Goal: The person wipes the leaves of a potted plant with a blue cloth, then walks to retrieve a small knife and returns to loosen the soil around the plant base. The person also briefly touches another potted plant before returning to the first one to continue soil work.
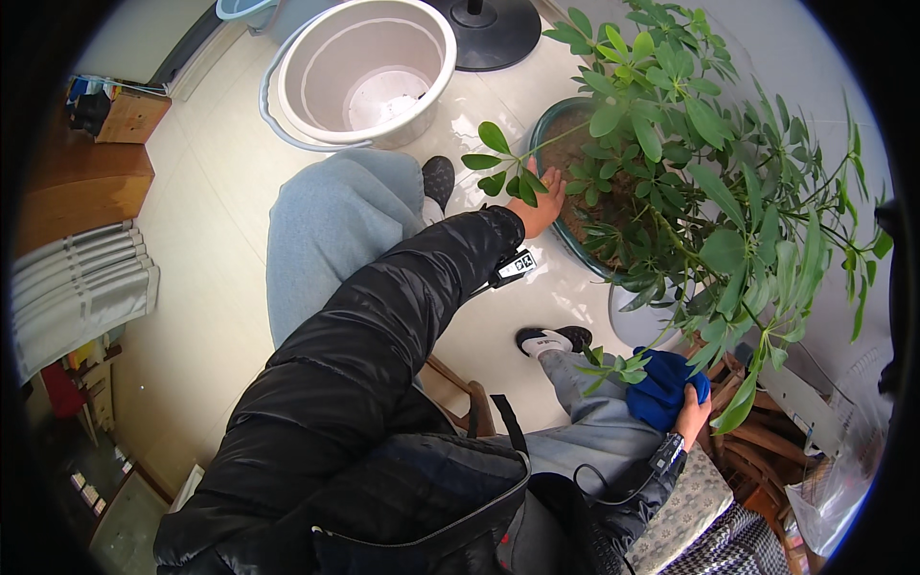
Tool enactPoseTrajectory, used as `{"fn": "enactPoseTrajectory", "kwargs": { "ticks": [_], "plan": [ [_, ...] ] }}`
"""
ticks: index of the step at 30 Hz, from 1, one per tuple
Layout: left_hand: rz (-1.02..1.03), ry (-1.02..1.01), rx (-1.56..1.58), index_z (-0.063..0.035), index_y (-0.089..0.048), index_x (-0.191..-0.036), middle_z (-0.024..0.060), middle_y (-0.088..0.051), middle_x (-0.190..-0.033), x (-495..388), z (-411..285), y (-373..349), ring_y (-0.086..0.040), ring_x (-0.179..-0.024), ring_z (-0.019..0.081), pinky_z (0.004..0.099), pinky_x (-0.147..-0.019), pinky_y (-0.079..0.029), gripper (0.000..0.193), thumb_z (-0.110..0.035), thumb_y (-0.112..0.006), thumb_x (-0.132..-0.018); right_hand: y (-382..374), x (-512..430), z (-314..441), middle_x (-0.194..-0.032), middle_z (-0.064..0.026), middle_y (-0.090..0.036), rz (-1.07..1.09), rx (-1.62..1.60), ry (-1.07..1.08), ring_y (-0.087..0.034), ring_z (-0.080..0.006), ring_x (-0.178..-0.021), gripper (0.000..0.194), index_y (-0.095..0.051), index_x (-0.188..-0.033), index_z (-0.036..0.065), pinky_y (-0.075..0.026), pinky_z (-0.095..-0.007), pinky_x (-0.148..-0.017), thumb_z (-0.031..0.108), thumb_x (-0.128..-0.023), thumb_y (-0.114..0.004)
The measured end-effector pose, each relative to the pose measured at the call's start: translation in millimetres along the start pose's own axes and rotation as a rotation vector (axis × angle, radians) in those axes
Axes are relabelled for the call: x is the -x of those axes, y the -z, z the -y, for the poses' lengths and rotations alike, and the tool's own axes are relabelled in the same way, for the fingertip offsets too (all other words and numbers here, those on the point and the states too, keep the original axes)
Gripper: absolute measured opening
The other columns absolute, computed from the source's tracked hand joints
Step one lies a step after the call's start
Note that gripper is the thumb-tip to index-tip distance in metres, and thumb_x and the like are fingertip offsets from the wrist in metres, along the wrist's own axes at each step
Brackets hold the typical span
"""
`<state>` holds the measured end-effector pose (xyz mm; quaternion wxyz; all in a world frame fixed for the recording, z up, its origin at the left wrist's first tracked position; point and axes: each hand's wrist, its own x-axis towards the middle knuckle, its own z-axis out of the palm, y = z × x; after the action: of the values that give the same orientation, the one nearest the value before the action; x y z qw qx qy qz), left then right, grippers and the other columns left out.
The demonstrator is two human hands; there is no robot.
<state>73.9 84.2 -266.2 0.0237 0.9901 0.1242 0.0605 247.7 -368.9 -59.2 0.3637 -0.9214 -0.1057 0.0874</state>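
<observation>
At the left rim of a dark green plant pot (537, 136), my left hand (540, 205) reaches over the edge with its fingertips above the soil (568, 147). Leaves of a stem cover part of this hand, so whether it grips the rim is unclear. The pot holds a bushy umbrella plant (661, 129) that spreads to the right. My right hand (694, 418) is closed on a bunched blue cloth (660, 388) over my right knee. Low leaves of the plant hang beside the cloth.
A pale bucket (366, 72) with a grey handle stands beyond my left knee, beside a black round base (496, 32). Wooden furniture (755, 460) and a clear plastic bag (834, 489) are on the right. A wooden cabinet (86, 194) stands left.
</observation>
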Motion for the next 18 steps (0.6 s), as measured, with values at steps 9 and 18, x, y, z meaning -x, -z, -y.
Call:
{"fn": "enactPoseTrajectory", "kwargs": {
  "ticks": [9,18],
  "plan": [
    [0.124,-0.029,0.001,0.0050,-0.054,-0.132,0.0323,-0.035,-0.149,-2.8,2.1,-0.3,-0.030,-0.142,0.0448,0.0788,-0.104,-0.020,0.051,-0.012,-0.056,-0.084,-3.5,4.6,23.4,-0.100,-0.0059,-0.069,0.065,0.043,-0.008,-0.061,-0.0153,-0.089,0.032,-0.066,-0.113,-0.004,-0.047,-0.0290,-0.087,0.014,-0.087,-0.062],
    [0.223,-0.096,0.045,-0.0071,-0.054,-0.138,0.0250,-0.036,-0.153,0.8,-28.8,22.8,-0.025,-0.146,0.0408,0.0732,-0.112,-0.012,0.052,-0.014,-0.056,-0.087,0.3,4.6,24.3,-0.100,-0.0062,-0.069,0.088,0.105,-0.036,-0.061,-0.0159,-0.089,0.029,-0.066,-0.110,-0.003,-0.047,-0.0295,-0.088,0.014,-0.087,-0.061]
  ]
}}
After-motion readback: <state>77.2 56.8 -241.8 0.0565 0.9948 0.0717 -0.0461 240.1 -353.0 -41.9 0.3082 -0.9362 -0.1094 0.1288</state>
